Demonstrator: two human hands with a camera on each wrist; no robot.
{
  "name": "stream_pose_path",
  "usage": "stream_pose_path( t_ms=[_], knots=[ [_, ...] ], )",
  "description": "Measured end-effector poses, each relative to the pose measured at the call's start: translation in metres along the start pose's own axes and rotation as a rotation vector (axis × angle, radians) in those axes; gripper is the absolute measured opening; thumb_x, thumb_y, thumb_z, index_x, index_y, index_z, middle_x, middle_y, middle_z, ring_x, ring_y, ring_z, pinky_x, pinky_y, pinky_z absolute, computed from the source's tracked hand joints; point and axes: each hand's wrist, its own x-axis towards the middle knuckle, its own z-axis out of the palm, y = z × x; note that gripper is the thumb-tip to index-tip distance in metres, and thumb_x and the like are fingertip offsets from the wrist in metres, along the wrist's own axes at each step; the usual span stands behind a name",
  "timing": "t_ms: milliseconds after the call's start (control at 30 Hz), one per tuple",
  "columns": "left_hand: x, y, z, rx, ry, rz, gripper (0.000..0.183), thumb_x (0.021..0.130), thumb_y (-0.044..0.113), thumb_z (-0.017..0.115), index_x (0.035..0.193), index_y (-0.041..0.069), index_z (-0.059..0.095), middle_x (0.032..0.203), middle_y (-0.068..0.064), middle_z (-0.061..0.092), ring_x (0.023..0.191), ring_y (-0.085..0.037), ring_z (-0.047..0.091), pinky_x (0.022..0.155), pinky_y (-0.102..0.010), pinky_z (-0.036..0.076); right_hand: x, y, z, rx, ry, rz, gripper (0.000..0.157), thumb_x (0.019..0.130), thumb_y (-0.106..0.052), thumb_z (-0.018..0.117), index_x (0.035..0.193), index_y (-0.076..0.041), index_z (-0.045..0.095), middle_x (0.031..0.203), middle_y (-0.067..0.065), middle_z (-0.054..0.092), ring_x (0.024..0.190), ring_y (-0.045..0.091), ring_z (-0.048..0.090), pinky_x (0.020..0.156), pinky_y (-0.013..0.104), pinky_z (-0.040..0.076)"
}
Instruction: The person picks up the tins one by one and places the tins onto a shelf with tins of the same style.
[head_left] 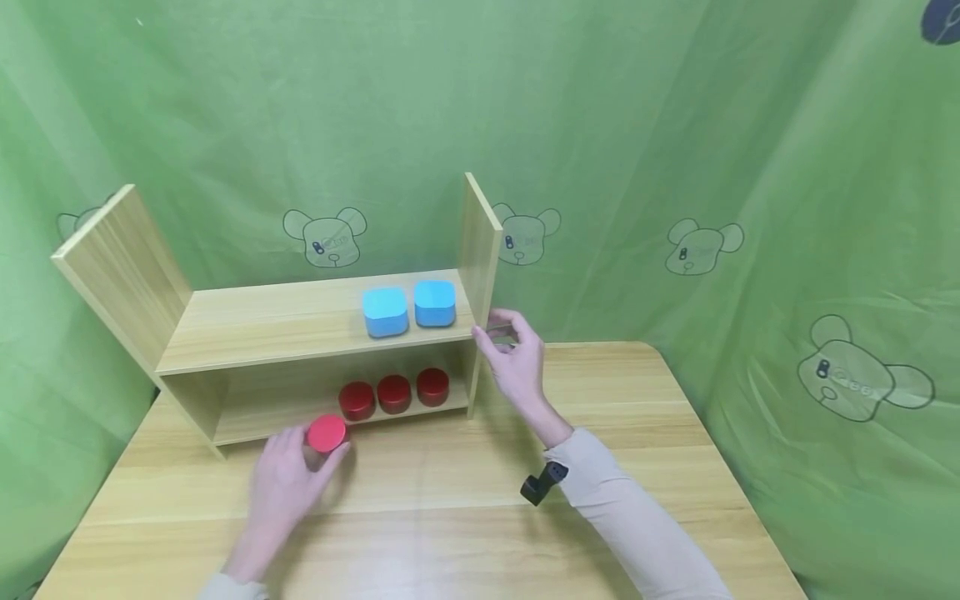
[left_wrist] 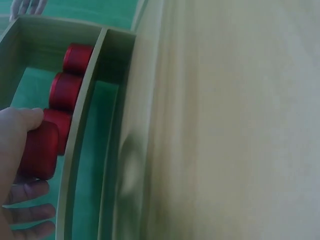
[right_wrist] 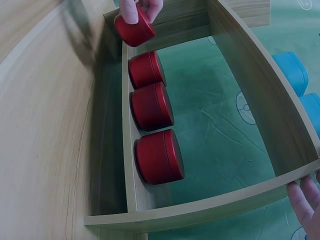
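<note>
My left hand (head_left: 283, 477) pinches a round red tin (head_left: 327, 433) between thumb and fingers, at the front of the lower shelf (head_left: 255, 412). Three more red tins stand in a row on that shelf; the nearest to the held one is the left tin (head_left: 357, 401), and the far right tin (right_wrist: 160, 156) shows large in the right wrist view. At the right side of the wooden rack (head_left: 480, 250), my right hand (head_left: 517, 358) touches the side panel, thumb at its front edge and fingers behind. In the right wrist view its fingertips (right_wrist: 300, 200) rest against the panel.
Two blue rounded tins, a left one (head_left: 386, 312) and a right one (head_left: 435, 303), sit on the upper shelf (head_left: 262, 325) toward its right end. The rack stands on a wooden table (head_left: 420, 533). A green curtain (head_left: 600, 125) hangs behind it.
</note>
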Motion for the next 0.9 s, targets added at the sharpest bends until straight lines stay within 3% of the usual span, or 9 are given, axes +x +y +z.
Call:
stream_pose_path(
  t_ms=[100, 500, 900],
  knots=[
    [0.002, -0.004, -0.002, -0.008, 0.028, 0.002, 0.067, 0.077, 0.035, 0.092, 0.119, -0.010, 0.067, 0.107, -0.030, 0.075, 0.100, -0.046, 0.070, 0.084, -0.060, 0.061, 0.000, -0.001, 0.000, 0.003, -0.002, 0.001, 0.035, 0.090, -0.002, 0.080, 0.121, 0.004, 0.067, 0.116, 0.024, 0.071, 0.091, 0.009, 0.066, 0.074, 0.016, 0.062],
    [0.008, -0.009, 0.000, 0.012, 0.153, 0.017, 0.063, 0.076, 0.034, 0.092, 0.113, -0.011, 0.068, 0.096, -0.030, 0.073, 0.083, -0.043, 0.069, 0.066, -0.054, 0.060, 0.000, -0.002, 0.000, 0.003, -0.006, 0.018, 0.035, 0.090, -0.002, 0.080, 0.122, 0.004, 0.067, 0.117, 0.025, 0.071, 0.092, 0.010, 0.065, 0.075, 0.015, 0.062],
    [0.015, -0.018, 0.007, 0.039, 0.174, 0.032, 0.068, 0.074, 0.036, 0.093, 0.114, -0.012, 0.067, 0.100, -0.033, 0.073, 0.086, -0.046, 0.069, 0.068, -0.055, 0.061, 0.000, -0.001, -0.001, -0.004, -0.011, 0.015, 0.034, 0.091, -0.002, 0.079, 0.122, 0.005, 0.067, 0.116, 0.024, 0.071, 0.092, 0.013, 0.065, 0.076, 0.020, 0.063]
  ],
)
